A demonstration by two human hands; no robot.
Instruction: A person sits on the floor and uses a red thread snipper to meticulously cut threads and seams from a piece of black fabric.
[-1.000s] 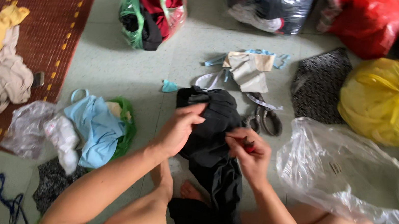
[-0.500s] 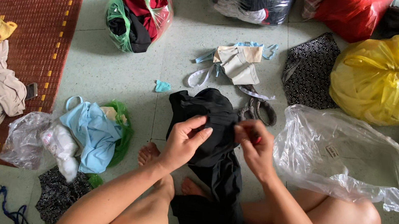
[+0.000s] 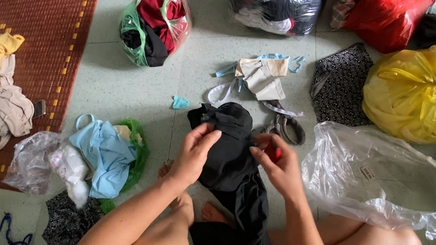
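Seated on the floor [image 3: 121,87], we pinch the black garment [image 3: 228,152] with our left hand [image 3: 195,153] and right hand [image 3: 278,167], beside an empty clear bag [image 3: 379,180].

Person seated on floor. Both forearms bare to the elbow, no sleeves in view. Left hand [image 3: 195,153] and right hand [image 3: 278,167] ungloved, no rings or watch showing. Legs bare from thigh down, feet bare. Toes visible at 6 o'clock from the hands.
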